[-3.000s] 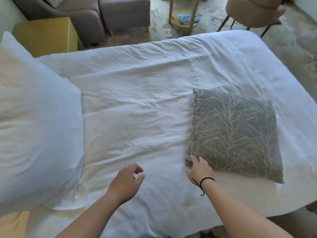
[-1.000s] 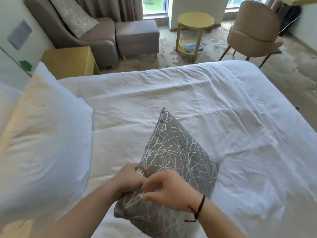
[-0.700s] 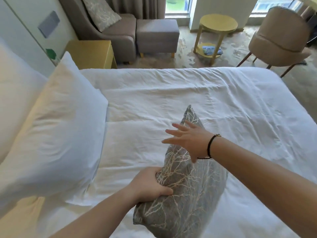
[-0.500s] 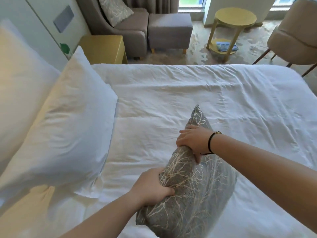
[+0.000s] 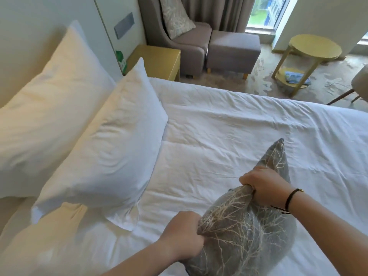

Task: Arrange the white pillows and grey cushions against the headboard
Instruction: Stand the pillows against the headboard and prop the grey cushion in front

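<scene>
both hands, left hand [image 5: 182,239] and right hand [image 5: 264,187], clench the grey cushion [image 5: 245,232] edge-up, corner pointing away.

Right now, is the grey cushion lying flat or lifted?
Lifted on edge: both hands, left and right, grip the grey cushion, one corner pointing up above the duvet.

no readable text anywhere tbh, the green sticker [image 5: 121,60] on the wall and the grey wall panel [image 5: 123,25] are too blurry
</scene>
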{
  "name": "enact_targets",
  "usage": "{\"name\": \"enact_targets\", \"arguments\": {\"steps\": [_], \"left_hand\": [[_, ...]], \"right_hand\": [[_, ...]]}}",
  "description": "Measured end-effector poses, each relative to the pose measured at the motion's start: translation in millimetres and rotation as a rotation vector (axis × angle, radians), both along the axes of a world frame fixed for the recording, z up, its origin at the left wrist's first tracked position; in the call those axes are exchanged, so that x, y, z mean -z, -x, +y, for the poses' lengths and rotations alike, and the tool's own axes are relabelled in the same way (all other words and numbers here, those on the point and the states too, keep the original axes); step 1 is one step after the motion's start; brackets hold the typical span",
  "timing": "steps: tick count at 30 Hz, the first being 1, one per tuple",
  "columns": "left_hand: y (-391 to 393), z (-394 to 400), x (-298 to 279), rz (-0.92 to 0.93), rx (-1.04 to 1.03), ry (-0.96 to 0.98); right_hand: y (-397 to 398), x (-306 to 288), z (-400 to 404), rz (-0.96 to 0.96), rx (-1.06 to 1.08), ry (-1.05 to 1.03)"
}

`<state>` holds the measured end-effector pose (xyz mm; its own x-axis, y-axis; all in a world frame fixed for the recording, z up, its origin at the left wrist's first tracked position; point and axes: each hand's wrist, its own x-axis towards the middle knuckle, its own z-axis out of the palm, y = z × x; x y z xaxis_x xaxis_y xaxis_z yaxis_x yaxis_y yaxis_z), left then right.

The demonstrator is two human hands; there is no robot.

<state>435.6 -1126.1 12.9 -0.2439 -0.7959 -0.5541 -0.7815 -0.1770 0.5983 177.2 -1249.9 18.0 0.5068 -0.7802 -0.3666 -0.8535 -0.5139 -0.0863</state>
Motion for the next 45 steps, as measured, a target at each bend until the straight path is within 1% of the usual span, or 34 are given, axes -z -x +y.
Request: {"name": "enact_targets", "arguments": {"steps": [3,5,8,10,12,13,14,16,17,18,19,21,24,27,29,35,40,43,45], "left_hand": [[-32,-9,-45,0.146,-0.068,0.098],[-60,-20,-77,0.210,-0.106,0.235],[-107,-39,-116,0.242,-0.153,0.455],[-140,-59,-119,0.212,-0.234,0.540],[-174,-83,-100,0.139,-0.293,0.535],[-189,-93,-81,0.074,-0.296,0.498],[-202,-101,-58,-0.017,-0.291,0.450],[-228,-104,-7,-0.161,-0.324,0.330],[-240,-102,16,-0.176,-0.364,0.290],[-252,-100,34,-0.172,-0.407,0.274],[-265,-99,48,-0.161,-0.435,0.272],[-290,-101,65,-0.139,-0.430,0.274],[-312,-104,69,-0.103,-0.359,0.273],[-316,-102,60,-0.060,-0.312,0.298],[-318,-98,54,-0.030,-0.311,0.300],[-326,-76,50,-0.025,-0.349,0.259],[-349,-42,40,-0.115,-0.468,0.291],[-374,-18,26,-0.173,-0.609,0.331],[-395,-3,15,-0.215,-0.690,0.339]], "right_hand": [[-32,-61,-24,-0.058,-0.039,0.096],[-66,-109,-47,-0.119,-0.085,0.182],[-132,-165,-89,-0.238,-0.156,0.337],[-183,-175,-116,-0.297,-0.184,0.413],[-240,-155,-133,-0.278,-0.147,0.422],[-270,-135,-136,-0.244,-0.106,0.380],[-299,-109,-132,-0.187,-0.066,0.305],[-353,-47,-113,-0.053,0.015,0.058],[-376,-16,-100,-0.033,0.092,-0.072],[-394,10,-89,-0.054,0.180,-0.159],[-409,31,-81,-0.101,0.254,-0.192],[-431,51,-76,-0.177,0.340,-0.182],[-441,49,-84,-0.190,0.402,-0.204],[-438,39,-84,-0.188,0.471,-0.234],[-442,30,-77,-0.174,0.512,-0.245],[-465,34,-51,-0.149,0.557,-0.246],[-479,38,-17,-0.108,0.495,-0.186],[-481,32,-15,-0.131,0.442,-0.112],[-486,26,-16,-0.180,0.384,-0.065]]}}
